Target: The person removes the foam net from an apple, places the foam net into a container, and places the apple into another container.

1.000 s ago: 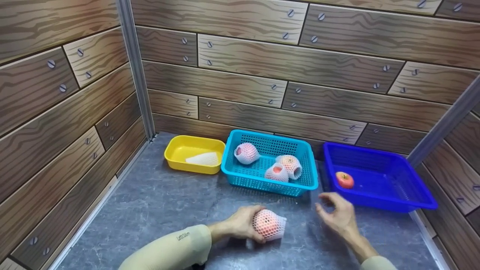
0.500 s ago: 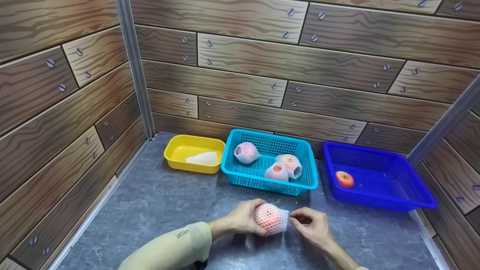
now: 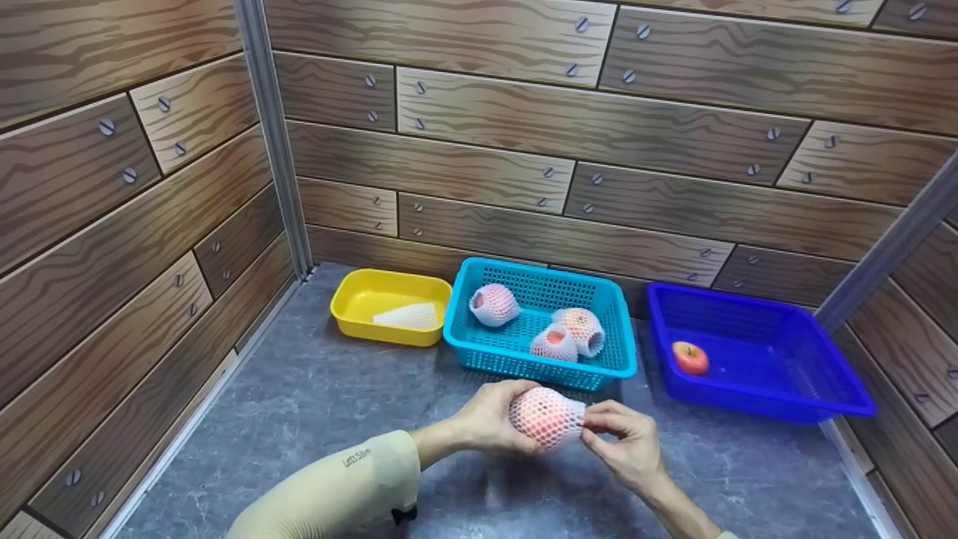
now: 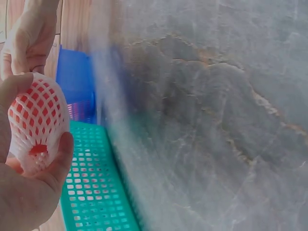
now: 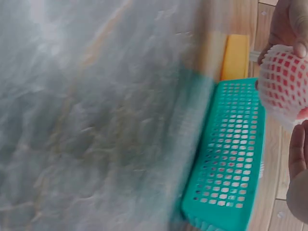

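Observation:
My left hand [image 3: 490,418] grips an apple [image 3: 545,416] wrapped in a white foam net [image 3: 575,419], thumb and fingers around its left side. It is held up over the grey table, in front of the turquoise basket. At the net's open right end, my right hand [image 3: 632,449] pinches the edge between thumb and fingertips. The left wrist view shows the netted apple [image 4: 41,113] between thumb and fingers, red skin showing through the mesh. In the right wrist view, the right fingers [image 5: 297,149] are right at the net's lower edge.
The turquoise basket [image 3: 535,364] holds 3 netted apples. To its left, a yellow tray [image 3: 385,333] contains a flat white foam net [image 3: 408,316]. On the right, a bare apple [image 3: 689,358] lies in the blue basket [image 3: 756,400]. Wood-patterned walls [image 3: 479,142] enclose the table.
My right hand has come left from beside the blue basket to the net's open end and now pinches it. The left hand has lifted the netted apple slightly, towards the turquoise basket.

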Motion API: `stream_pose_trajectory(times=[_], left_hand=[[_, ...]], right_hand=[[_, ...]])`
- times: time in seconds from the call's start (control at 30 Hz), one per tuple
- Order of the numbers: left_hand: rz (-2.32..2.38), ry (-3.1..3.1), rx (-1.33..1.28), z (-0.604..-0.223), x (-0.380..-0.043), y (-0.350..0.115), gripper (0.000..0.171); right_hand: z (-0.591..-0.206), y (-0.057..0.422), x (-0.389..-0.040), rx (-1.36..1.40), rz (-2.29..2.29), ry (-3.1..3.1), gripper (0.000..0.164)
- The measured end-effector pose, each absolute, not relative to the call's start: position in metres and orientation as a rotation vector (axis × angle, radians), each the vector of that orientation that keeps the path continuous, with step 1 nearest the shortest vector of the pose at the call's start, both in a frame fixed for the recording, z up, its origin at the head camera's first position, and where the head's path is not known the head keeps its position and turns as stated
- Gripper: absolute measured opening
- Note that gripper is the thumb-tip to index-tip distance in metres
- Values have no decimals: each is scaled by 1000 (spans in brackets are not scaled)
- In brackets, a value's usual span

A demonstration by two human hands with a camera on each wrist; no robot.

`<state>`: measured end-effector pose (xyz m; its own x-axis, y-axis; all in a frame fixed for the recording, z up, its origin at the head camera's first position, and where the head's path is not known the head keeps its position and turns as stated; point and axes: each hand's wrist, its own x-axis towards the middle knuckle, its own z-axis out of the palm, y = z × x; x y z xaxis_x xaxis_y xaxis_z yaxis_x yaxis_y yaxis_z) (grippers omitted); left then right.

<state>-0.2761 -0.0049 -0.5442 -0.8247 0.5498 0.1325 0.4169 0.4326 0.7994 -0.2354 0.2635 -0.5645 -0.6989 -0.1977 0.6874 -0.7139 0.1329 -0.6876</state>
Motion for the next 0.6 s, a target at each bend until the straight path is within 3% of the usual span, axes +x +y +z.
stream_pose_trajectory(times=[0.4,0.6], left_hand=[[1329,2479,962,-532,-274,-8,75],[1353,2467,1010,-524,-269,-7,80]], right_hand=[[-560,259,-231,1021,1806,-1846,45],[-560,257,-229,921,1825,-1913,51]])
